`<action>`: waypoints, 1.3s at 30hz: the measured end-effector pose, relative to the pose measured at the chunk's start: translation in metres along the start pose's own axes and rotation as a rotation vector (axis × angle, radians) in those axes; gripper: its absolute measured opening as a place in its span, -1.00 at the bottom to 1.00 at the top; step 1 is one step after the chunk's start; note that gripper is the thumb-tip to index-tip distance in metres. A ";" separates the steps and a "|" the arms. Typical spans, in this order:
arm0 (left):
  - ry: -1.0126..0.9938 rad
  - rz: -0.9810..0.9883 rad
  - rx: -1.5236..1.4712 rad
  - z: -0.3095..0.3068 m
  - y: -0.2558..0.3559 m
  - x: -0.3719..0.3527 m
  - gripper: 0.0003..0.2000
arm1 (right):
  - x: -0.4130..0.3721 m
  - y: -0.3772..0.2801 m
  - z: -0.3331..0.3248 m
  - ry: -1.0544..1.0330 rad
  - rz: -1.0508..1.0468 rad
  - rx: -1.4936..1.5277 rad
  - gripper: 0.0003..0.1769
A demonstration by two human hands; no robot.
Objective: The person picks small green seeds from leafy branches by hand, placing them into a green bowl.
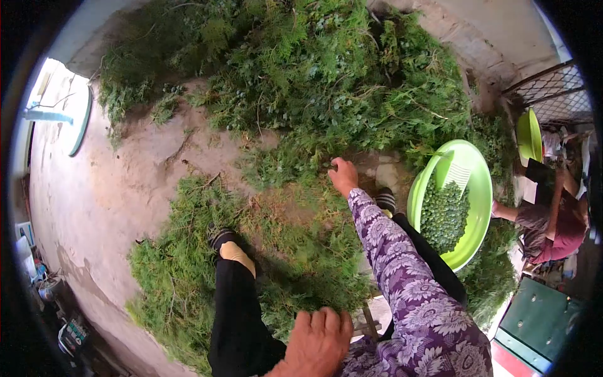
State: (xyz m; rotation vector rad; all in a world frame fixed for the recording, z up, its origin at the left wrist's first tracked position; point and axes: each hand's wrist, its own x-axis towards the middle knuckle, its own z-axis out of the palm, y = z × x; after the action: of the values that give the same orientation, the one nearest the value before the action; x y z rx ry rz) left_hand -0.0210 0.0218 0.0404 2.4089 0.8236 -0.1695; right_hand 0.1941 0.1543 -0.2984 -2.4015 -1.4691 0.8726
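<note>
My right hand (pixel 343 176), at the end of a purple flowered sleeve (pixel 402 264), reaches forward to the near edge of a big pile of green leafy sprigs (pixel 326 81). Its fingers curl down into the sprigs. My left hand (pixel 317 342) lies low in view on my black trouser leg (pixel 235 314), with its fingers bent over and nothing seen in it. A bright green basin (pixel 480 188) to the right of my right arm holds a heap of small green berries (pixel 443 213) and a pale green scoop (pixel 453 171).
A second, flatter heap of sprigs (pixel 182 264) lies under my feet (pixel 227 242) on the bare concrete floor (pixel 107 188). Another person (pixel 556 220) sits at the far right beside a second green basin (pixel 529 135). A wire fence (pixel 559 94) stands behind.
</note>
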 end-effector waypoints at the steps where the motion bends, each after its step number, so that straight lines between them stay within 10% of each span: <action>1: 0.033 -0.036 -0.053 0.004 0.004 -0.003 -0.71 | 0.005 -0.001 0.006 0.036 -0.009 -0.022 -0.61; 14: 0.158 -0.112 -0.103 -0.012 0.001 0.001 -0.68 | 0.029 0.034 0.042 0.146 -0.014 0.118 -0.76; 16: 0.198 -0.073 -0.084 -0.013 0.001 0.000 -0.68 | 0.014 0.044 0.034 -0.268 0.381 1.246 -0.86; 23: 0.165 -0.048 -0.050 -0.016 0.008 0.001 -0.68 | -0.061 0.037 -0.009 -0.489 0.616 2.053 -0.88; 26: 0.171 -0.059 -0.068 -0.015 0.009 0.000 -0.68 | -0.077 0.028 -0.016 -0.695 0.405 2.235 -0.82; 39: 0.155 -0.075 -0.034 -0.022 0.003 -0.001 -0.68 | -0.058 0.004 -0.014 -0.691 0.368 1.783 -0.76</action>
State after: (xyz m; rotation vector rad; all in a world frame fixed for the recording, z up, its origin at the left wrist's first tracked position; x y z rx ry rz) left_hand -0.0218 0.0319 0.0605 2.3829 0.9800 0.0029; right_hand 0.1858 0.1042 -0.2669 -0.9124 0.1035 1.9404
